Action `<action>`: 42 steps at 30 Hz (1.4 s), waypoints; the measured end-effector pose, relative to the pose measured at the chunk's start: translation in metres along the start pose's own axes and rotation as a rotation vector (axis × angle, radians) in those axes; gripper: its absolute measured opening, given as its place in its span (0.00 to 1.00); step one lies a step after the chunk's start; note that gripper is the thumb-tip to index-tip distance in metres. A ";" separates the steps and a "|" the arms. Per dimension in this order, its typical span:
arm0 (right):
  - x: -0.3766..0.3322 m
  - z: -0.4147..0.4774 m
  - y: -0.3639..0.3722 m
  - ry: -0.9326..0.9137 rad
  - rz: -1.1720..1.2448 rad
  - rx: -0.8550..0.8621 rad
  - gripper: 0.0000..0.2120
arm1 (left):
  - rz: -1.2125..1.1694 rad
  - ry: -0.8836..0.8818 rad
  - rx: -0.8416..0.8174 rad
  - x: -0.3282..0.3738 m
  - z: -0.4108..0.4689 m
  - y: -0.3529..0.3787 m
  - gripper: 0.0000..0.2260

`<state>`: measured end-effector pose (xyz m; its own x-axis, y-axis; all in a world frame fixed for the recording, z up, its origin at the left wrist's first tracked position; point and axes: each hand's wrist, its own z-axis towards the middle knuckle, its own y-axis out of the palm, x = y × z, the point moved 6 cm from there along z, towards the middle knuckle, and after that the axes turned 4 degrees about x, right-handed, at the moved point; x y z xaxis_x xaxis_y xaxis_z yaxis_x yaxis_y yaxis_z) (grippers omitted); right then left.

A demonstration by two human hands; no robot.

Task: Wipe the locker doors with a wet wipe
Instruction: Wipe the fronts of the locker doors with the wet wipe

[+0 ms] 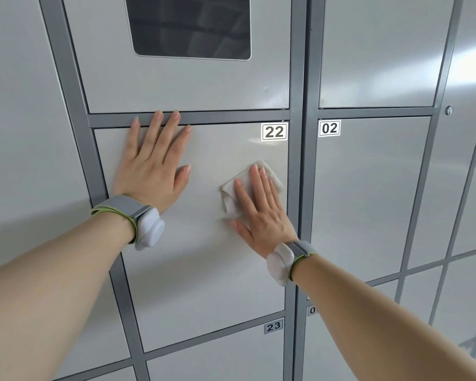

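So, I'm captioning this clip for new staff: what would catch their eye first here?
Two bare hands lie flat on locker door 22: the right hand presses a white wet wipe against its right half, the left hand rests near its top left corner. Above it a dark window panel stands out, and door 02 sits to the right.
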<state>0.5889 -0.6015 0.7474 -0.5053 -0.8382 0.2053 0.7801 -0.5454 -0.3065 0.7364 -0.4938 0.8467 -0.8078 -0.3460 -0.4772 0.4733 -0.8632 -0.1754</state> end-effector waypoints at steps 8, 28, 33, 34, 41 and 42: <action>0.028 0.007 -0.011 0.252 -0.031 0.074 0.33 | 0.013 0.012 0.046 0.001 -0.001 -0.002 0.25; 0.009 0.037 -0.008 0.099 -0.031 0.021 0.36 | 0.019 0.005 0.088 0.001 -0.001 -0.002 0.26; 0.020 0.001 -0.007 0.087 -0.075 -0.015 0.34 | -0.005 0.008 0.078 0.001 -0.003 -0.001 0.26; 0.025 -0.004 -0.007 0.117 -0.078 -0.020 0.34 | -0.006 0.009 0.078 0.000 -0.003 -0.001 0.26; 0.038 0.024 -0.019 0.378 -0.005 0.018 0.39 | 0.007 0.006 0.098 0.000 -0.003 -0.001 0.26; 0.036 0.034 -0.021 0.388 0.008 0.043 0.39 | 0.008 0.007 0.097 0.000 -0.003 -0.001 0.26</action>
<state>0.5668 -0.6205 0.7929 -0.5947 -0.7865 -0.1666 0.7952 -0.5450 -0.2655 0.7369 -0.4921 0.8443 -0.8016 -0.3511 -0.4840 0.4436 -0.8919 -0.0876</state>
